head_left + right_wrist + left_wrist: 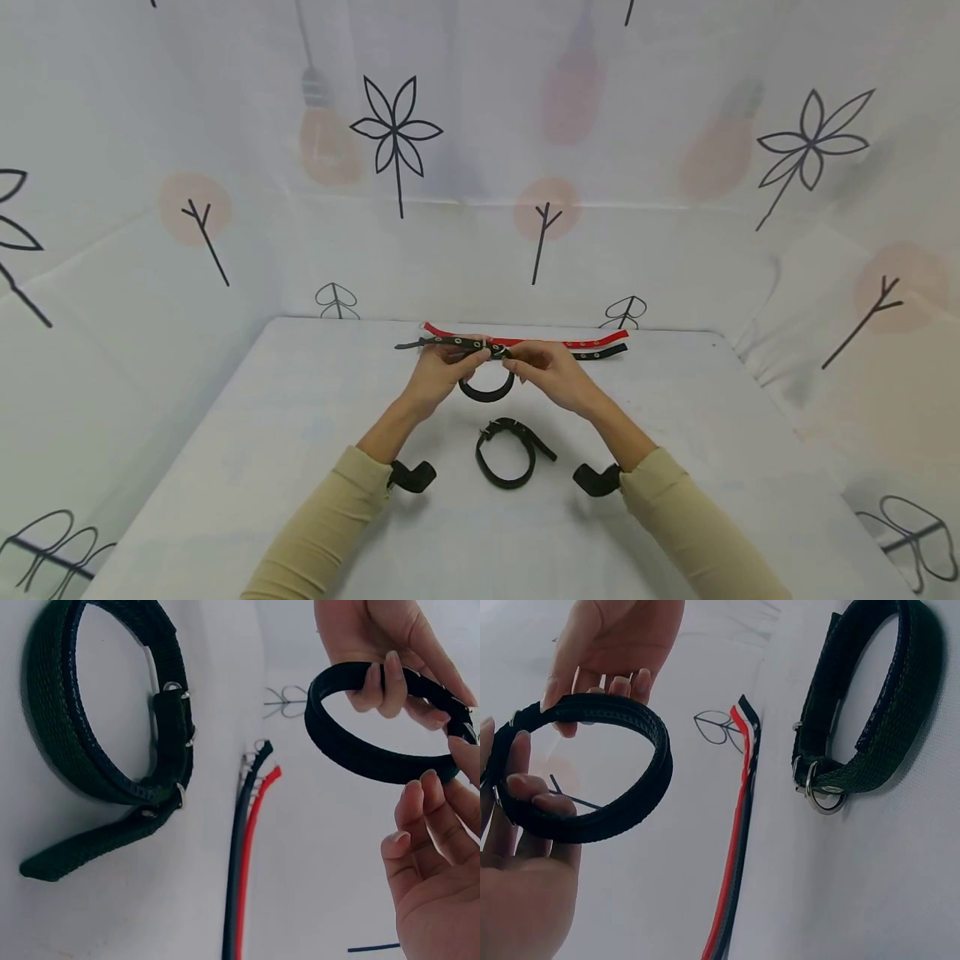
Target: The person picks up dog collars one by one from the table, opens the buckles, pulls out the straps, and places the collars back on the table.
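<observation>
Found a first black collar (50,712) nearest, on the worktop (247,467), buckled into a loop with tail and metal ring showing, touching neither hand. Next out, held a second collar (641,808) between left hand (438,379) and right hand (557,377), apparently clear of the worktop. Pinched the band at the buckle end with the fingers of both hands. Judged the step in hand as buckling: loop made, fastening probably unfinished. Couldn't tell whether the buckle pin sat in an eyelet; too covered by fingers. On that reading, called next for steadying the buckle, drawing the tail through, seating the pin, then setting down near the first collar. Would likely spring wider if let go too soon. Looked black, matte, roundish, with metal-rimmed eyelets and bits of shiny hardware. Farther still, saw a red strap (600,341) and a black strap (602,354) stretched out side by side near the far edge, not looped, partly hidden behind the hands. Guessed both as pending.
</observation>
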### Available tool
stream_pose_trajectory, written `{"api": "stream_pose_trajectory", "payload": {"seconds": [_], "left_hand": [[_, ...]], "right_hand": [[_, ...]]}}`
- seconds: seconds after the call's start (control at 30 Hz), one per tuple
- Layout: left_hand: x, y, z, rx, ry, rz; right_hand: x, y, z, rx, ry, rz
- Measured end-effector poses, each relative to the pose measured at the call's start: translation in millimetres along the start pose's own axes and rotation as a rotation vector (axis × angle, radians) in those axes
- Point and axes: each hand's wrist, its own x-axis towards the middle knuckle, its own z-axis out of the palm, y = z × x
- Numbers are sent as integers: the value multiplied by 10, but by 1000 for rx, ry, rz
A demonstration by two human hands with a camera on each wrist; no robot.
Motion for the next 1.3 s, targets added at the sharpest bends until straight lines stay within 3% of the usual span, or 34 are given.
{"api": "stream_pose_trajectory", "payload": {"seconds": [0.63, 0.97, 1.13, 1.3], "left_hand": [[-20, -31, -14, -4, -11, -81], [28, -26, -69, -28, -9, -13], [36, -29, -71, -50, -12, -8], [15, -38, -69, -3, -24, -4]], "right_hand": [[7, -67, -23, -53, 18, -39], [-31, -25, -138, -66, 10, -2], [20, -51, -118, -88, 17, -32], [44, -94, -83, -89, 23, -90]]}}
